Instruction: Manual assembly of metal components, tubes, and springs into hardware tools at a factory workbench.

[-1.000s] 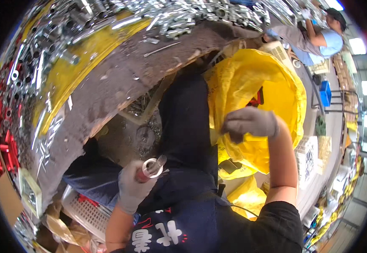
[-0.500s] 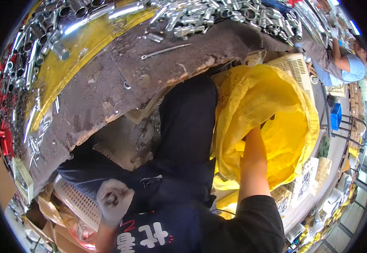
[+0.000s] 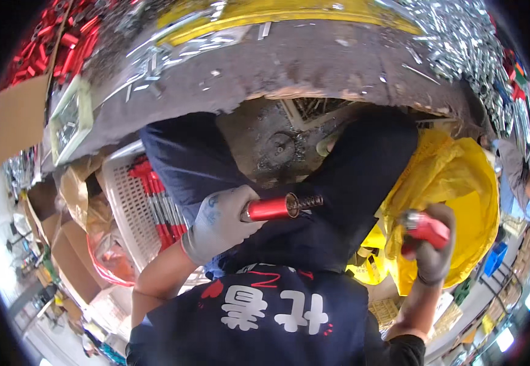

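Note:
My left hand [image 3: 219, 222], in a pale glove, is closed around a short red tube [image 3: 271, 208] held level above my lap. From the tube's open end sticks a dark coil spring [image 3: 309, 202], pointing right. My right hand [image 3: 433, 259], gloved too, is raised in front of the yellow bag [image 3: 483, 183] and grips a red part with a silver metal end [image 3: 426, 229]. Motion blurs that part, so its exact kind is unclear. Beside my left leg stands a white slotted basket [image 3: 118, 198], holding several long red-and-silver tools [image 3: 160, 207].
Ahead is a worn, dark-covered workbench [image 3: 246, 67] with a broken edge. On it lie red parts [image 3: 64, 46] at far left and a heap of silver metal parts [image 3: 466, 55] at right. Cardboard boxes [image 3: 73, 244] stand at my left; a person [image 3: 518, 177] is at far right.
My right hand has come out of the yellow bag with a red part in it. My left hand has risen, showing the red tube and spring. The view has swung left.

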A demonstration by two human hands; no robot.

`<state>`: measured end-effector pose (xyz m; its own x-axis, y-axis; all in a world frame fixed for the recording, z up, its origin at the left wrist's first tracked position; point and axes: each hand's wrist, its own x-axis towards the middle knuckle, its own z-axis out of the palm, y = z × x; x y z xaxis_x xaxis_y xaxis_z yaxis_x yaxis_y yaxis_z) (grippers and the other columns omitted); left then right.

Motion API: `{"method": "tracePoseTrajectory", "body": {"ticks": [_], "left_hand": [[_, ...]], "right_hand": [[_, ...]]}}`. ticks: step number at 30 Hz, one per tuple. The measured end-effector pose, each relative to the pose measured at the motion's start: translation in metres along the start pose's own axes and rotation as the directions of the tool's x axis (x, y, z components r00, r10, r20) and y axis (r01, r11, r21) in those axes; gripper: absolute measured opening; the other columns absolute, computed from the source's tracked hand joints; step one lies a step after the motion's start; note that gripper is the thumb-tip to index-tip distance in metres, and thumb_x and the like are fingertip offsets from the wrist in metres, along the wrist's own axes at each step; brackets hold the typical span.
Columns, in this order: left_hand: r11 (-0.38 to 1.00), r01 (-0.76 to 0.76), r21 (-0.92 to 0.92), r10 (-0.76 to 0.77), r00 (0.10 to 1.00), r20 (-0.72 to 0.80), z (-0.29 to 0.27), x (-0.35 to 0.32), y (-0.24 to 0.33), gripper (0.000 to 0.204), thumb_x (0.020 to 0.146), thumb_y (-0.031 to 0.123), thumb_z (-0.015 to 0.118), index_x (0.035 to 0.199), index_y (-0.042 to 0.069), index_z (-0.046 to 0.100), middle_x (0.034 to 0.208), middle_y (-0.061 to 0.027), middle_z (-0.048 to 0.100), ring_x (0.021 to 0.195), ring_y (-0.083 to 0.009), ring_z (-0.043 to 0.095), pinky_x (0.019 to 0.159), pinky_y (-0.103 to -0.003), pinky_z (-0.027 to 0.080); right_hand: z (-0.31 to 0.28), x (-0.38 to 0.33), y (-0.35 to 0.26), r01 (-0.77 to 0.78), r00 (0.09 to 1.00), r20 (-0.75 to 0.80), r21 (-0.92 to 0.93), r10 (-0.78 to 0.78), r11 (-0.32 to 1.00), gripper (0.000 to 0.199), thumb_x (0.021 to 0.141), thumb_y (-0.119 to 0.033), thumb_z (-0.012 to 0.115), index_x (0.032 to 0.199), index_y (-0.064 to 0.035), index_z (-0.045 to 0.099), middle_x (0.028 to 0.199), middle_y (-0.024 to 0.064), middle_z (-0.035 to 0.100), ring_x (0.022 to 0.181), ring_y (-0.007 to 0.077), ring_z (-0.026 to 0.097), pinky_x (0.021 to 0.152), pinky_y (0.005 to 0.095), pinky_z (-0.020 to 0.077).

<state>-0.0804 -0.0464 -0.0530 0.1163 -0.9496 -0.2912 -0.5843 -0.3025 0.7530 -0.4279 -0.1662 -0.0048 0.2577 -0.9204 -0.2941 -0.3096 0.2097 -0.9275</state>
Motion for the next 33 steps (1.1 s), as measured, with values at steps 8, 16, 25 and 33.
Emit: {"method": "tracePoseTrajectory", "body": {"ticks": [8, 16, 25, 33], "left_hand": [[0.999, -0.027, 0.036, 0.022, 0.989, 0.144, -0.033, -0.036, -0.031, 0.032, 0.07, 0.024, 0.077, 0.086, 0.005, 0.058, 0.071, -0.014, 0.06, 0.068, -0.0318, 0.063, 0.059, -0.037, 0.048], [0.893, 0.156, -0.423, 0.179, 0.738, 0.65, -0.063, -0.027, -0.048, 0.034, 0.076, 0.029, 0.077, 0.085, 0.002, 0.059, 0.062, -0.0005, 0.057, 0.058, -0.0074, 0.054, 0.052, -0.026, 0.043], [0.908, 0.135, -0.396, 0.218, 0.657, 0.722, -0.085, -0.02, -0.034, 0.033, 0.077, 0.031, 0.074, 0.083, 0.002, 0.061, 0.062, -0.0033, 0.057, 0.059, -0.012, 0.056, 0.057, -0.03, 0.045], [0.998, 0.049, 0.04, -0.06, 0.927, 0.37, -0.082, -0.04, -0.025, 0.034, 0.074, 0.035, 0.068, 0.085, 0.003, 0.062, 0.076, -0.0167, 0.063, 0.075, -0.0325, 0.064, 0.068, -0.04, 0.049]], "right_hand": [[0.143, 0.08, -0.081, 0.775, 0.38, 0.867, -0.109, -0.322, 0.622, 0.053, 0.053, -0.022, 0.085, 0.101, -0.0084, 0.065, 0.076, 0.0055, 0.062, 0.07, 0.0272, 0.062, 0.076, 0.0367, 0.0497], [0.192, 0.072, -0.12, 0.985, -0.171, 0.845, 0.151, -0.507, -0.08, 0.036, 0.06, -0.018, 0.069, 0.095, -0.0234, 0.062, 0.081, -0.0057, 0.056, 0.081, 0.0169, 0.054, 0.09, 0.0581, 0.0412], [0.205, 0.068, -0.147, 0.946, -0.31, 0.833, 0.221, -0.458, -0.238, 0.038, 0.051, -0.018, 0.074, 0.086, -0.0157, 0.06, 0.071, -0.005, 0.056, 0.069, 0.0109, 0.054, 0.073, 0.0392, 0.0463], [0.194, 0.082, -0.07, 0.943, 0.147, 0.825, 0.05, -0.545, 0.33, 0.043, 0.057, -0.02, 0.076, 0.098, -0.0147, 0.065, 0.077, 0.001, 0.056, 0.071, 0.0231, 0.058, 0.068, 0.0376, 0.0495]]}}
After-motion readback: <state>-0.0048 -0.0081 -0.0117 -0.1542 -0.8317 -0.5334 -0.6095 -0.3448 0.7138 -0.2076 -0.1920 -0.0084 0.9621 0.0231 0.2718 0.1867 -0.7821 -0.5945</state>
